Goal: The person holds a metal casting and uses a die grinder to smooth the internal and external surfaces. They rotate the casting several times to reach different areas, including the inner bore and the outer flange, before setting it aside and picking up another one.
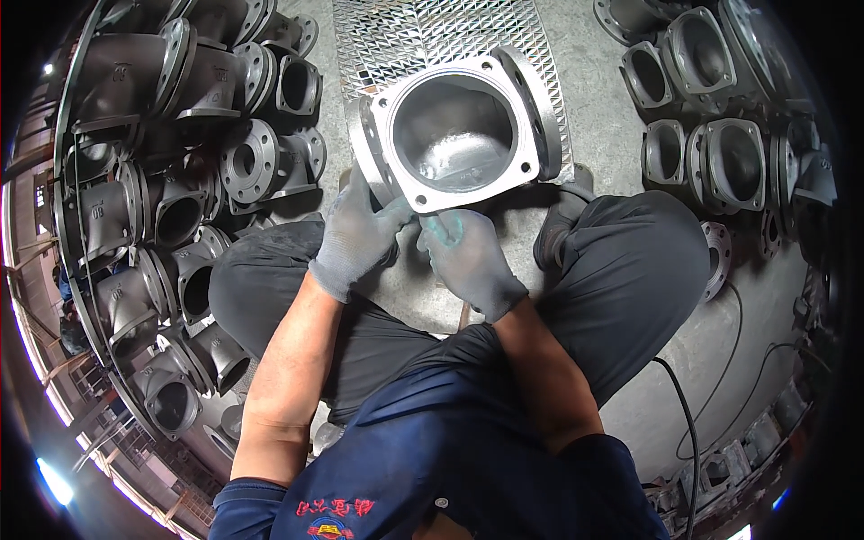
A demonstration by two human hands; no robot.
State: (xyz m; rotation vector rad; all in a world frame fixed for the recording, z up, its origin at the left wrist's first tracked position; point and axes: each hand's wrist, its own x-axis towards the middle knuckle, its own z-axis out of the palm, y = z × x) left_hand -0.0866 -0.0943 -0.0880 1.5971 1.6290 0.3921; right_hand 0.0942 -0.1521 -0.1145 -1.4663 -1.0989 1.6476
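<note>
A grey cast-metal valve body [457, 160] stands in front of me between my knees, its squarish flange facing up with a bolt hole at each corner. Round flanges project from its left and right sides. My left hand [354, 236], in a grey knit glove, grips the left round flange near the valve body's lower left corner, its thumb stretched toward the right hand. Just right of it, my right hand [470, 259], gloved alike with a green patch, is closed below the same corner. Its fingertips are partly hidden, and whatever they hold does not show.
A patterned metal plate [396, 36] lies on the concrete floor beyond the valve body. Similar castings [184, 216] are stacked high on the left. More castings [706, 153] stand at right. A black cable [691, 432] trails across the floor at lower right.
</note>
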